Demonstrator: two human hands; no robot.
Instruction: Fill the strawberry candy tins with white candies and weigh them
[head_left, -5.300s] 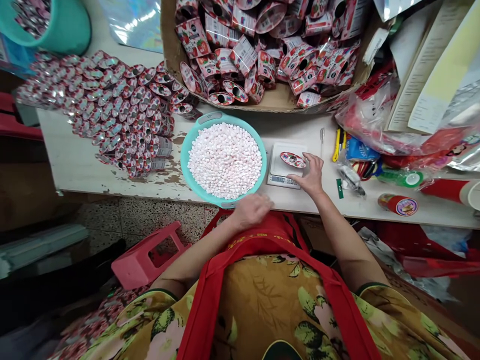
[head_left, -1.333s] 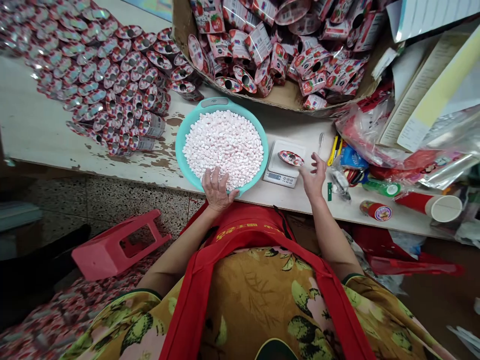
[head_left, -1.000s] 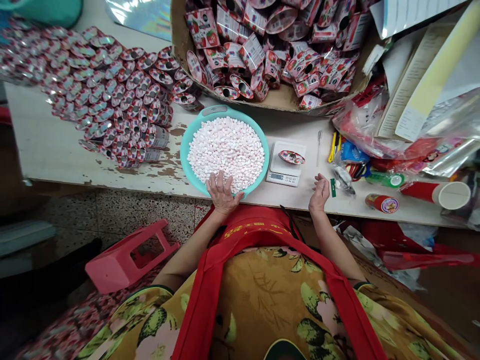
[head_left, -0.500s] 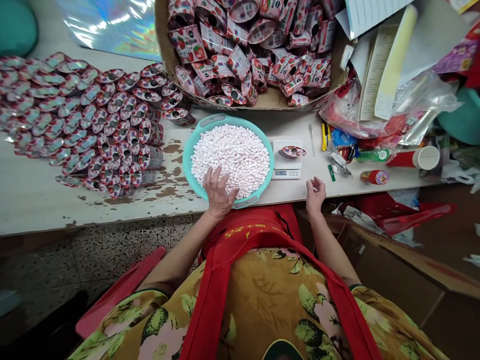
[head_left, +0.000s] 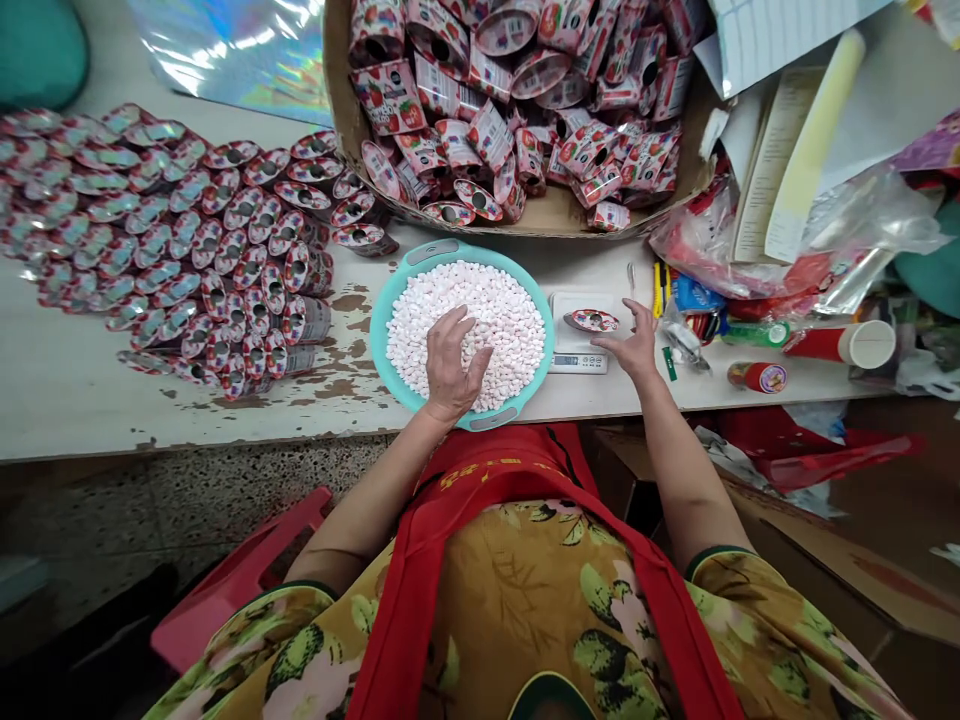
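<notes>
My left hand (head_left: 454, 368) is over the white candies (head_left: 502, 300) that fill a turquoise basin (head_left: 381, 350). Its fingers are spread; whether they touch the candies I cannot tell. Just right of the basin, a small strawberry-printed container (head_left: 592, 320) with a dark round hole in its top stands on a white digital scale (head_left: 580, 363). My right hand (head_left: 636, 343) is beside the scale's right edge, thumb and fingers apart, close to that container with nothing between them.
Rows of similar containers (head_left: 225, 270) stand on the table at left. A cardboard box (head_left: 337, 110) at the back holds many more. To the right lie a plastic bag (head_left: 780, 260), papers (head_left: 814, 150), a red and white cup (head_left: 840, 343) and a small jar (head_left: 757, 376).
My right hand has risen from the table's front edge to the scale and its fingers have opened. My left hand has shifted slightly right over the candies. The whole view has shifted a little.
</notes>
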